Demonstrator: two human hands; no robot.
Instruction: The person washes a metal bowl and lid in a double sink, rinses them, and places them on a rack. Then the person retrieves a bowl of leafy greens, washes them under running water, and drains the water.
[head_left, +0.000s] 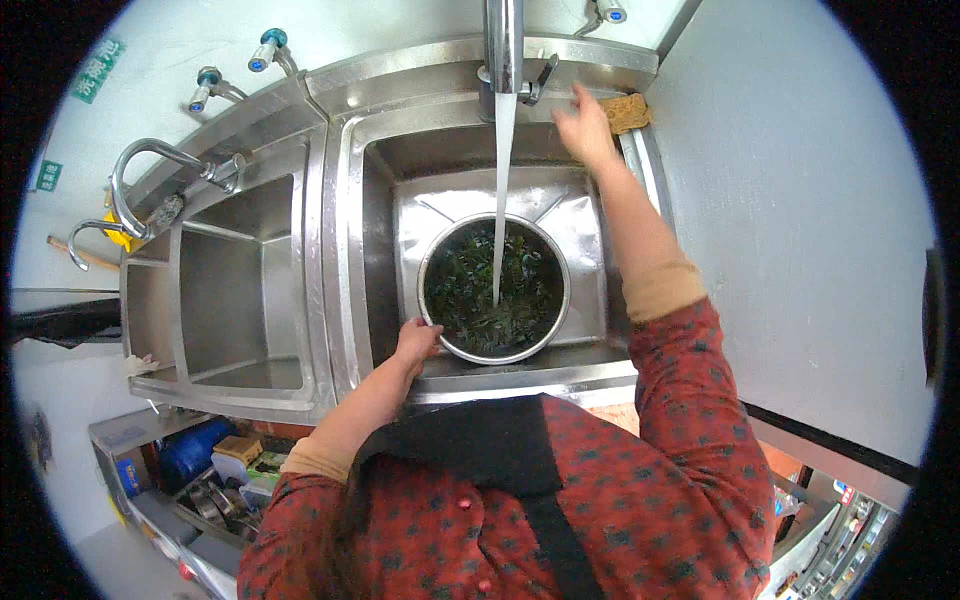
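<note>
A round metal basin stands in the right-hand sink, holding dark leafy greens in water. My left hand grips its rim at the lower left. From the faucet above, a stream of water falls into the middle of the greens. My right hand is raised over the back right corner of the sink, fingers apart, holding nothing. It is close to the faucet's lever handle, with a gap between them. Beside that hand, a brown sponge lies on the sink's back corner.
A second stainless steel sink adjoins on the left, with a curved faucet over it. A steel wool scrubber lies behind that faucet's spout. Wall valves stick out above. A smooth grey panel bounds the right side.
</note>
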